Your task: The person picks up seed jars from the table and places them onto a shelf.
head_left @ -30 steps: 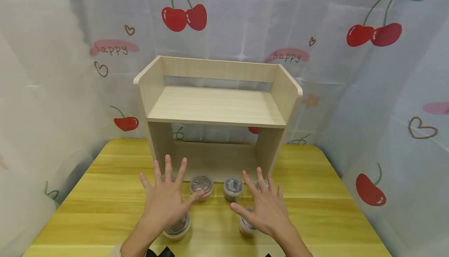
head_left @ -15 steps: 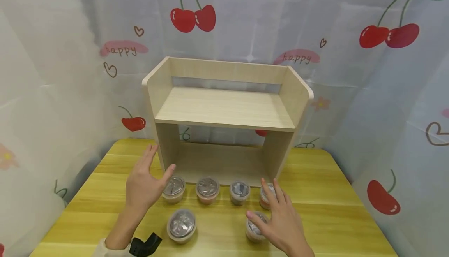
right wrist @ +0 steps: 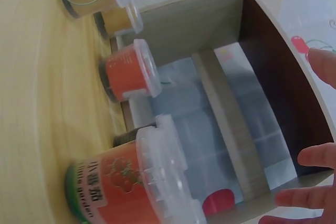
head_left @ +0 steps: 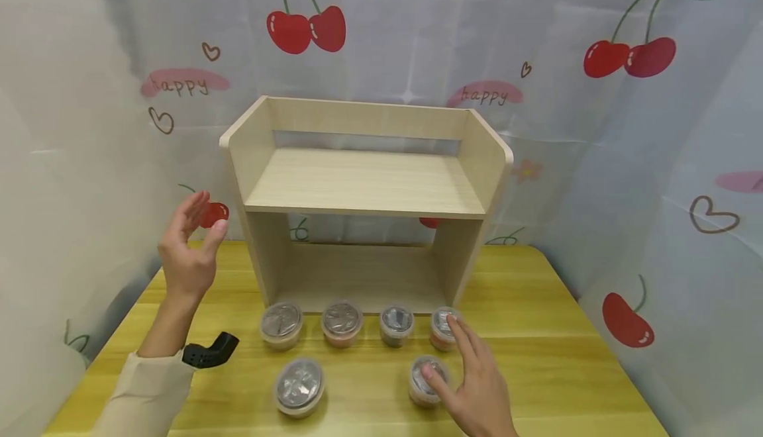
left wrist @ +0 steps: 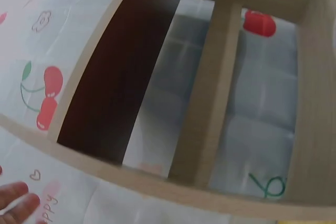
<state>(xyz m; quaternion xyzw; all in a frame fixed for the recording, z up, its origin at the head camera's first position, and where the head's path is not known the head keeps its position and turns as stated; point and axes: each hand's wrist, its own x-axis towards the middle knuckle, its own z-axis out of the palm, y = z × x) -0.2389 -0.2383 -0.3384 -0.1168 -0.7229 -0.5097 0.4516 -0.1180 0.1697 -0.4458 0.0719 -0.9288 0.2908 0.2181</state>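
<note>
My left hand [head_left: 189,258] is raised at the left of the wooden shelf [head_left: 363,185], fingers loosely extended and holding nothing. My right hand [head_left: 479,384] hovers at the lower right with relaxed fingers, overlapping the front right cup [head_left: 424,381] in the head view. Its index fingertip lies right at the edge of the back right cup [head_left: 444,326]. Lidded plastic cups stand in front of the shelf; another front one [head_left: 300,387] is at the left. In the right wrist view a cup with an orange label [right wrist: 118,187] shows close up, and the fingers [right wrist: 315,156] are spread.
The two-tier shelf stands on a yellow wood-grain table [head_left: 548,344]. More cups line its front edge, among them a left one [head_left: 281,326], a middle one [head_left: 342,323] and a small one [head_left: 396,324]. A cherry-print curtain [head_left: 381,40] surrounds the table.
My left hand has swung left, away from over the cups, and turned on its side. My right hand has moved slightly down and right, its fingers less spread. The cups stay in place.
</note>
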